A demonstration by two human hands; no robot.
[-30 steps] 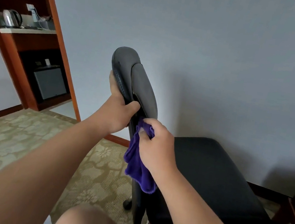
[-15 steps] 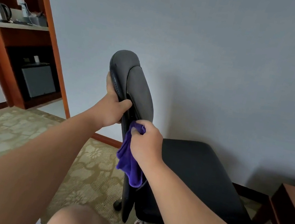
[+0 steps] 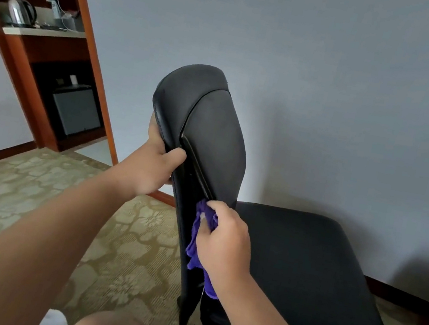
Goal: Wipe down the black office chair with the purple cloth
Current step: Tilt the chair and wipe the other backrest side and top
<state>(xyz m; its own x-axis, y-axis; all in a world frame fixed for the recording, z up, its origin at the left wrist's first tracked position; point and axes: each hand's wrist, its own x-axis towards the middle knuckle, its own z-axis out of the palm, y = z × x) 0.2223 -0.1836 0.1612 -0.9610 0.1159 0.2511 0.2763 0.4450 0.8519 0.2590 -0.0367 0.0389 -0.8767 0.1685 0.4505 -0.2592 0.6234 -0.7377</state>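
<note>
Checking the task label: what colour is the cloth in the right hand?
Purple; the cloth shows best in the head view.

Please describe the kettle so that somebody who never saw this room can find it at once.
Look at the tall red-brown wooden cabinet on the left of the room. On its pale shelf, above the small grey fridge, stands the kettle: the only shiny silver, rounded thing there, with a black handle.

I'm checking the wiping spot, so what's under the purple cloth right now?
The purple cloth lies against the lower edge of the black backrest, held there by the right hand. The patch of backrest beneath it is covered, so its condition cannot be seen.
</note>
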